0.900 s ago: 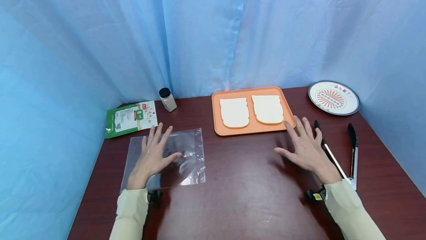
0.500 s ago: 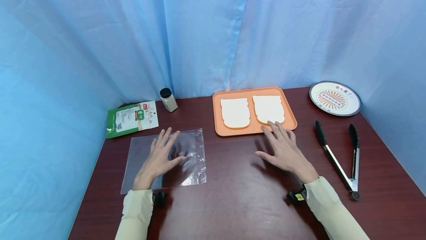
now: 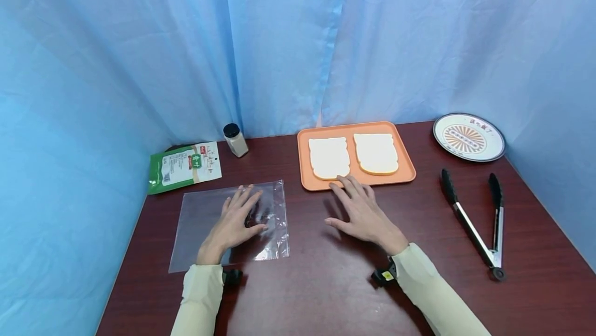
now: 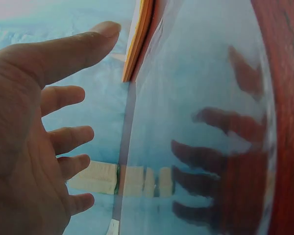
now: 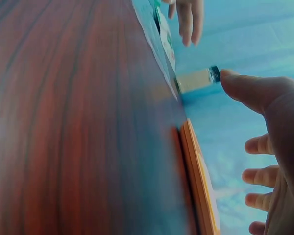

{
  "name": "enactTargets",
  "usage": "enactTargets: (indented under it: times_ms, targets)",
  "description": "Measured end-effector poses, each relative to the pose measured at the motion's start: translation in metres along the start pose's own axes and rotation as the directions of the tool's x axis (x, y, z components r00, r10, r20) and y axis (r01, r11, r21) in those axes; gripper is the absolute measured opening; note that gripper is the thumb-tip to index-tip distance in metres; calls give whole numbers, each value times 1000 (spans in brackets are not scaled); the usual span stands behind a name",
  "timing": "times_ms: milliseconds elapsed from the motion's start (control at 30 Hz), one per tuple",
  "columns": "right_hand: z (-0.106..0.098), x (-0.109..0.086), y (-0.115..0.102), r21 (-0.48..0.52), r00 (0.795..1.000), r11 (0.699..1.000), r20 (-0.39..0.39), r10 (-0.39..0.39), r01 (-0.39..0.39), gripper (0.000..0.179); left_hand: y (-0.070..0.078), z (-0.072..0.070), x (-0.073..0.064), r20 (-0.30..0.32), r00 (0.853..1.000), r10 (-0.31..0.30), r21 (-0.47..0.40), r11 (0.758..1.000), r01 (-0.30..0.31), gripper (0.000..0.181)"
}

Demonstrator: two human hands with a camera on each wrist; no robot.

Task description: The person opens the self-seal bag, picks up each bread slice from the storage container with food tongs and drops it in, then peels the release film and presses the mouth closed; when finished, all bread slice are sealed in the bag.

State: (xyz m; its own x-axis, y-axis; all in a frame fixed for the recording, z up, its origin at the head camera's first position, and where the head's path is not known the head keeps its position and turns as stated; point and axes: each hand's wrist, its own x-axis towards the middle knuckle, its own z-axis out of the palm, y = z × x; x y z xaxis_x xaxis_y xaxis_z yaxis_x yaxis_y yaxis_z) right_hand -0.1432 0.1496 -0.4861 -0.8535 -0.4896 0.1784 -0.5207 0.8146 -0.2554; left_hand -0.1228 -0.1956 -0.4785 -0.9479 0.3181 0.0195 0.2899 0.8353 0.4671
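My left hand point(image 3: 234, 226) hovers with spread fingers over a clear plastic bag point(image 3: 200, 227) that lies flat on the table. In the left wrist view the fingers hang apart above the shiny film, which mirrors them, and hold nothing. My right hand point(image 3: 368, 219) is in the air just in front of an orange tray point(image 3: 304, 180), fingers spread and holding nothing. Two bread slices point(image 3: 328, 158) lie side by side on that tray. The right hand's fingertips overlap the tray's near edge in the head view; the right wrist view shows them apart from the tray point(image 5: 196, 171).
A green-and-white seasoning packet point(image 3: 183, 166) and a black-capped jar point(image 3: 236, 140) stand at the back left. On the right are open tongs point(image 3: 475, 237) with black tips and, behind them, a patterned plate point(image 3: 467, 137). Blue curtains point(image 3: 288, 41) enclose the table.
My right hand has moved left, from beside the tongs to the front of the tray. The left hand has drifted slightly right and toward me over the bag. The objects stay in place.
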Motion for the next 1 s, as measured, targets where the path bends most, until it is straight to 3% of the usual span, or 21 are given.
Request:
enactTargets:
  times_ms: [200, 367, 600, 1000]
  targets:
    - [11, 14, -20, 21, 999, 999, 23, -43, 43, 88, 1, 4, 2, 28, 999, 21, -22, 1000, -20, 83]
    - [23, 23, -35, 69, 996, 995, 45, -81, 78, 87, 2, 8, 3, 93, 996, 0, -23, 1000, 2, 84]
    - [35, 36, -51, 47, 987, 989, 71, -143, 140, 84, 4, 12, 7, 138, 990, -14, -34, 999, 19, 85]
    - [53, 53, -71, 34, 968, 982, 164, -190, 187, 80, 0, 16, 14, 127, 992, -5, -23, 1000, 8, 80]
